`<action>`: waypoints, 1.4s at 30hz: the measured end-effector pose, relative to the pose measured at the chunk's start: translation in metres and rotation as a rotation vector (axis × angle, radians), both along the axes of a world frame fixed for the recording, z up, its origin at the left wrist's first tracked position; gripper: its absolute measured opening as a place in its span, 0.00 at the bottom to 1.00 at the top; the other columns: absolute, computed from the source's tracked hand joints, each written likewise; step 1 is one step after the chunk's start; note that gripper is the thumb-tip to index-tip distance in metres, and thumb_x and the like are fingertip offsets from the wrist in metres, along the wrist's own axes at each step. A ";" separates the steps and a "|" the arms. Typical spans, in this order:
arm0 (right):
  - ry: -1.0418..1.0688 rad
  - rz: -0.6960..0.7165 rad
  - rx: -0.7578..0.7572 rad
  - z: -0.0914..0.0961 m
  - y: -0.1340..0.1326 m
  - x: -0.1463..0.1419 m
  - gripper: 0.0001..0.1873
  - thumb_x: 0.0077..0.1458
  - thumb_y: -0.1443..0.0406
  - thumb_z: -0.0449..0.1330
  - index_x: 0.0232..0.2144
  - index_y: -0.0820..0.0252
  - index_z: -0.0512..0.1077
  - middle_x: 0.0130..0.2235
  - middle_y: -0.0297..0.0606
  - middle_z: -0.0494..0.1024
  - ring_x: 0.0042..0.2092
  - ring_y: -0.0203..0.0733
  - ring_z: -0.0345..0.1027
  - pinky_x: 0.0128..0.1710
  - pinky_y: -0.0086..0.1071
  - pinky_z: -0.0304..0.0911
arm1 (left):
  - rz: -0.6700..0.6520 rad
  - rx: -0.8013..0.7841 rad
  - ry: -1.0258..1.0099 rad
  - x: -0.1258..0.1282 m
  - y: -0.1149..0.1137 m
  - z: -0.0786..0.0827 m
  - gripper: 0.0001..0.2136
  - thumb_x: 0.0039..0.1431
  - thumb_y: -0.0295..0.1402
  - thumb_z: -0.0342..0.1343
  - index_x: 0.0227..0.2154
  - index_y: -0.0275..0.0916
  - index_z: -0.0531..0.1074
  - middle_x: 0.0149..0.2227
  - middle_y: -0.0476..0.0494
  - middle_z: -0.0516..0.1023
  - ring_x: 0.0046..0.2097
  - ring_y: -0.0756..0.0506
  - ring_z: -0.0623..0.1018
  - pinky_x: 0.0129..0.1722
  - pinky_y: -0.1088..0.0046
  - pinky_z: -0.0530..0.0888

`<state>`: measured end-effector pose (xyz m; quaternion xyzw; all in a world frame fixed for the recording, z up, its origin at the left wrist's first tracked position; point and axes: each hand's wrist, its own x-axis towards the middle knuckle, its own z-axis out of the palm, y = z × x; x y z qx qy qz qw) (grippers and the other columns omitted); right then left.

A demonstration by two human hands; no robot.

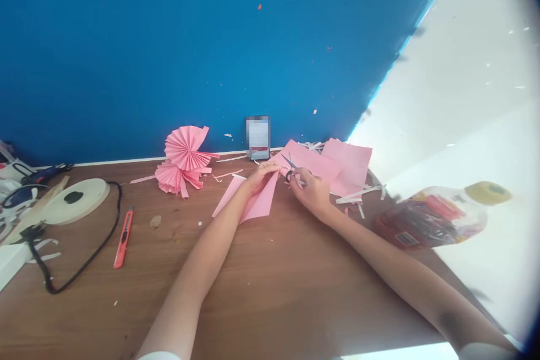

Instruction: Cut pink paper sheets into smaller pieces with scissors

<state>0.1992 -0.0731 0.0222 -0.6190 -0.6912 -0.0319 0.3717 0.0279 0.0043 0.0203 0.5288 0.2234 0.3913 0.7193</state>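
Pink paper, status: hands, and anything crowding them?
Left hand holds the folded pink paper. Right hand grips scissors at its top edge. Loose pink sheets and white strips lie just behind.

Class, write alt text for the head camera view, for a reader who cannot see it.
At a wooden table against a blue wall, a person's left hand holds a pink paper sheet while the right hand holds small scissors at its edge. Pleated pink paper fans and an orange utility knife lie to the left.
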 end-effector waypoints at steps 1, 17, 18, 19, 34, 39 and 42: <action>-0.106 0.033 0.056 -0.008 0.000 -0.001 0.11 0.57 0.60 0.53 0.33 0.57 0.73 0.25 0.38 0.77 0.27 0.40 0.69 0.29 0.30 0.51 | 0.000 0.008 -0.012 0.000 -0.001 0.000 0.11 0.49 0.36 0.59 0.23 0.32 0.71 0.21 0.48 0.69 0.24 0.52 0.67 0.28 0.74 0.62; -0.422 0.139 -0.015 -0.019 0.007 -0.009 0.10 0.59 0.70 0.48 0.39 0.60 0.67 0.35 0.41 0.76 0.33 0.42 0.66 0.29 0.34 0.45 | 0.059 0.189 0.179 0.004 -0.010 0.004 0.16 0.53 0.42 0.58 0.23 0.33 0.70 0.25 0.49 0.69 0.29 0.53 0.66 0.32 0.76 0.61; -0.420 0.128 -0.014 -0.019 0.007 -0.009 0.10 0.59 0.71 0.48 0.39 0.60 0.67 0.35 0.40 0.76 0.33 0.42 0.66 0.29 0.34 0.45 | 0.057 0.196 0.194 0.005 -0.010 0.003 0.16 0.53 0.43 0.57 0.22 0.33 0.70 0.25 0.49 0.68 0.28 0.53 0.66 0.31 0.76 0.61; -0.416 0.121 -0.008 -0.019 0.007 -0.009 0.10 0.59 0.71 0.47 0.38 0.60 0.67 0.35 0.40 0.76 0.33 0.41 0.66 0.30 0.34 0.46 | 0.060 0.197 0.206 0.005 -0.009 0.002 0.16 0.53 0.44 0.57 0.22 0.33 0.69 0.25 0.50 0.68 0.28 0.53 0.65 0.31 0.76 0.61; -0.090 0.173 0.201 -0.018 0.004 -0.007 0.09 0.61 0.65 0.49 0.40 0.61 0.67 0.34 0.41 0.78 0.31 0.40 0.69 0.31 0.31 0.57 | 0.046 0.216 0.292 0.007 -0.005 -0.013 0.13 0.56 0.38 0.46 0.27 0.35 0.71 0.29 0.47 0.71 0.31 0.49 0.67 0.33 0.74 0.64; 0.028 0.278 0.093 -0.015 0.002 -0.004 0.10 0.59 0.62 0.51 0.41 0.59 0.66 0.28 0.35 0.76 0.26 0.38 0.68 0.27 0.30 0.58 | 0.035 0.443 0.384 0.013 -0.004 -0.016 0.11 0.56 0.32 0.44 0.25 0.35 0.70 0.33 0.44 0.73 0.40 0.46 0.70 0.45 0.70 0.65; 0.117 0.281 0.041 -0.014 0.001 -0.002 0.14 0.56 0.62 0.54 0.46 0.58 0.64 0.24 0.30 0.74 0.24 0.37 0.67 0.28 0.29 0.59 | 0.034 0.551 0.423 0.016 -0.006 -0.016 0.13 0.58 0.32 0.43 0.26 0.34 0.72 0.34 0.43 0.74 0.41 0.46 0.71 0.47 0.70 0.65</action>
